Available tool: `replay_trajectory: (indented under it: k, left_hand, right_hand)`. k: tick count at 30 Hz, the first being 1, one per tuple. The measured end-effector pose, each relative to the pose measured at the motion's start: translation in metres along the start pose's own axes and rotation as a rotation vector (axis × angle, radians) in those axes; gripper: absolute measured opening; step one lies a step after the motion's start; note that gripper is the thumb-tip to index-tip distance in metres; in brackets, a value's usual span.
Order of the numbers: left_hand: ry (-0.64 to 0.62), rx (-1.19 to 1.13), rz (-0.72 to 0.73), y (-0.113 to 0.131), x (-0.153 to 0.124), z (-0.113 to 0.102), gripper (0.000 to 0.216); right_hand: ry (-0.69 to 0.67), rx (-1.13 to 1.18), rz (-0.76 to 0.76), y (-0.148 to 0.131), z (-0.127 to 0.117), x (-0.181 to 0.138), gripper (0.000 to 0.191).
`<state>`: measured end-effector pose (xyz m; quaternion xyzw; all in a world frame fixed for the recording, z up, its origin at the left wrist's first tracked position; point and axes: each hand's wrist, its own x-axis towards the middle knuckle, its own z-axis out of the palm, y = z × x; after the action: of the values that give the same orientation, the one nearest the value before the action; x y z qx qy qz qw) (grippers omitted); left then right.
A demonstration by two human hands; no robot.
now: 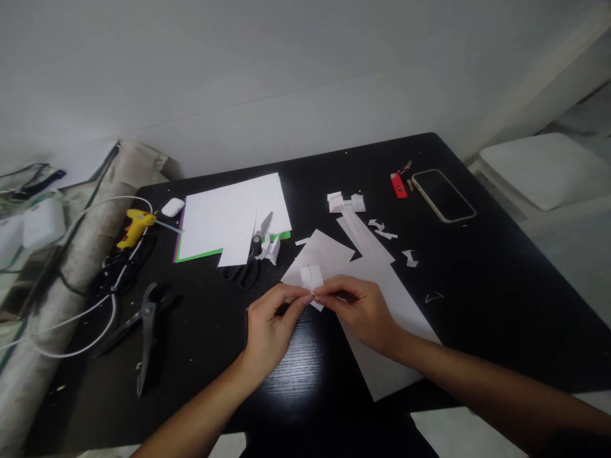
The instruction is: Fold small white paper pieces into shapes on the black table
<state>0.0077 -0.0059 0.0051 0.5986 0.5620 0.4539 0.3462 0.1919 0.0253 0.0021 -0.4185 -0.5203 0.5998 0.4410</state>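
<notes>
A small folded piece of white paper point(312, 277) is pinched between both hands, above the near part of the black table. My left hand point(275, 315) grips its lower left edge with thumb and index finger. From the other side, my right hand point(360, 308) holds the lower right edge, the fingertips of both hands nearly touching. Beneath and beyond it lie cut white sheets point(382, 356), partly covered by my right hand and forearm. Several folded paper pieces point(344, 202) sit past the sheets, near a long paper strip point(365, 238).
Left of my hands are scissors point(258, 245) on a paper stack point(219, 216), pliers point(147, 312), a yellow glue gun point(134, 228) with a white cable, and a white earbud case point(172, 207). At the right lie a red lighter point(398, 185), a phone point(445, 194) and paper scraps point(409, 257).
</notes>
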Motion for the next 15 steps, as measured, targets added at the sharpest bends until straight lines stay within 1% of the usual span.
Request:
replay_trajectory:
  k: [8,12,15]
  left_hand:
    - [-0.04,-0.031,0.025,-0.0022,0.0017,-0.0001,0.004]
    - [-0.044,-0.077,-0.016,-0.0035,0.0009,0.0008,0.005]
    - [-0.043,-0.158,-0.073,-0.0026,0.0009,0.0024,0.006]
  right_hand:
    - [-0.002,-0.027,-0.008,0.0011,-0.0003,0.0011,0.008]
    - [-0.007,-0.034,0.009,0.0,-0.0003,0.0014,0.009]
    - [-0.011,-0.051,0.018,-0.0014,-0.0005,0.0013,0.009]
